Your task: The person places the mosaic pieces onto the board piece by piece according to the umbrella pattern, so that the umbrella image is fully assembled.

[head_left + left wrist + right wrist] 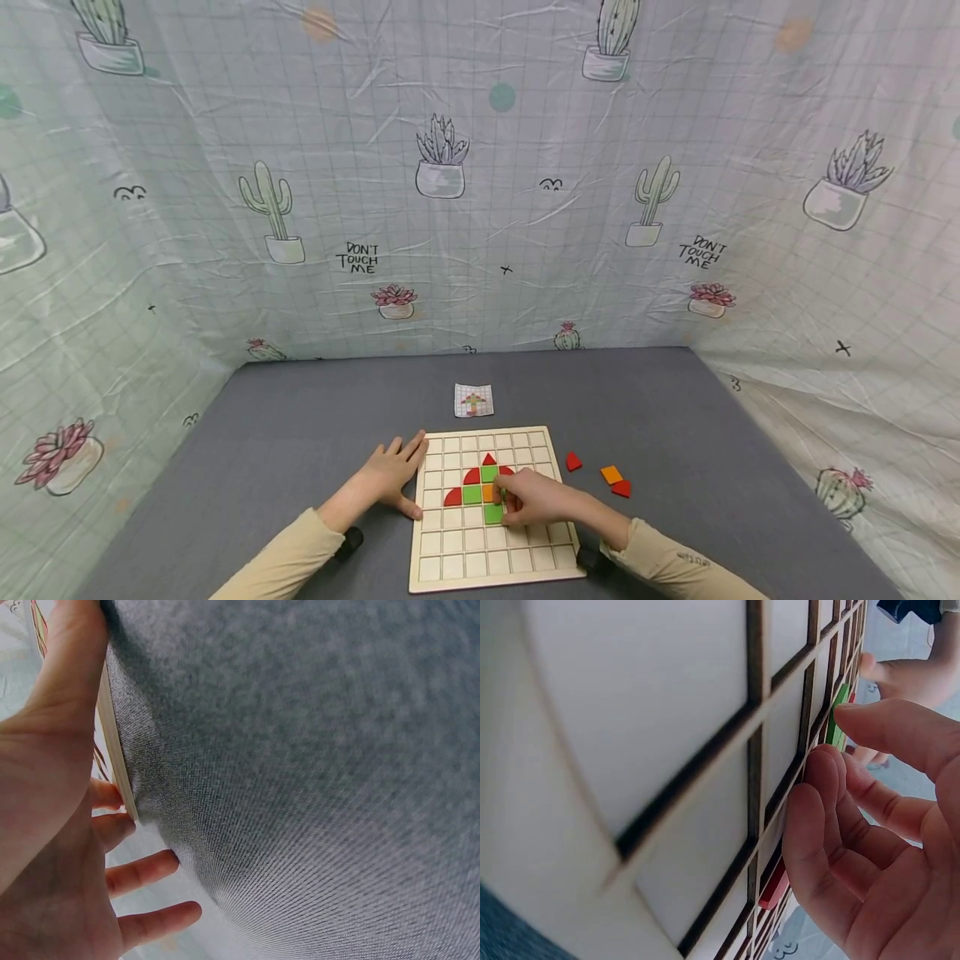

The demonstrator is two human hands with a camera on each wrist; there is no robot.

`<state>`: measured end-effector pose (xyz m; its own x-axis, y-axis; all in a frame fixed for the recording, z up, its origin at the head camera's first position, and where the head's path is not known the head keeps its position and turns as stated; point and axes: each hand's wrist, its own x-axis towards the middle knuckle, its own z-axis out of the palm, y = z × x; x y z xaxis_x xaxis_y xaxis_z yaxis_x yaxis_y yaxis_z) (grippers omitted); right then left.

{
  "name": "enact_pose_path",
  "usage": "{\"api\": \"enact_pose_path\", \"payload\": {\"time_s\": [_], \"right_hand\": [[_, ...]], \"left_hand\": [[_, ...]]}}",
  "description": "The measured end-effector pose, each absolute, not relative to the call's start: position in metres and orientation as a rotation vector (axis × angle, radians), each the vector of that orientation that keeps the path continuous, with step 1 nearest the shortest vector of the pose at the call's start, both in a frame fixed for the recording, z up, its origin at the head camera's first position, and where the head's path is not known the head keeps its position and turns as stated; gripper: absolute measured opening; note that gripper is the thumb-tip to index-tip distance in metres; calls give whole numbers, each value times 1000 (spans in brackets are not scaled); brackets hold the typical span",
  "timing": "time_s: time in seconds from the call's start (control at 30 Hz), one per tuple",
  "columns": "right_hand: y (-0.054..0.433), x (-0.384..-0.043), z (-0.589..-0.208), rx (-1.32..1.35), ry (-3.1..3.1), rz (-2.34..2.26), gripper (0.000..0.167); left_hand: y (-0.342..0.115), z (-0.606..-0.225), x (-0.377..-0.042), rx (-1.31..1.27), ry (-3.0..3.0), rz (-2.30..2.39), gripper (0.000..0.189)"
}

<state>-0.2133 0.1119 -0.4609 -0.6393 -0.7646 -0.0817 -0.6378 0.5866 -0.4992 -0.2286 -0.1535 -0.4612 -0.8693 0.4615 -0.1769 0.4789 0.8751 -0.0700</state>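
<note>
A pale wooden grid board (450, 567) lies on the grey table, with red, green and orange tiles in its cells. At its left edge, my left hand (388, 473) rests with fingers spread, thumb and fingertips touching the rim; the left wrist view shows this hand (60, 847) beside the board's edge (114, 742). My right hand (538, 497) is over the board's middle, fingers bent, pinching a small green tile (503, 494) mostly hidden by them. Beside its thumb sits another green tile (492, 515). In the right wrist view, the right hand (885, 847) is close against the grid.
Right of the board lie a red piece (573, 462), an orange square (611, 475) and another red piece (622, 488). Behind it is a small printed pattern card (473, 401). A cactus-print curtain (480, 275) encloses the table's back and sides.
</note>
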Motion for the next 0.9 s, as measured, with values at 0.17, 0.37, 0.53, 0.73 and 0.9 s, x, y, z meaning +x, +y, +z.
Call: {"api": "enact_pose_path", "payload": {"time_s": [0.17,0.37,0.53,0.73,0.9], "right_hand": [[112,-213,-461,-1165,2531,-614,14],[119,-215,-456,-1194,2490,-684,14],[131,-221,-450,-1182,2502,-740,13],[149,-224,-446,-1165,2530,-779,14],[165,-227,-447,-1163,2550,-825,11]], "left_hand": [[-154,-462,-228,730,2894,-186,113],[-153,-461,-228,734,2883,-172,113],[-154,-461,-229,732,2886,-192,113],[-153,-462,-229,732,2897,-200,113],[-154,-462,-229,729,2902,-191,113]]}}
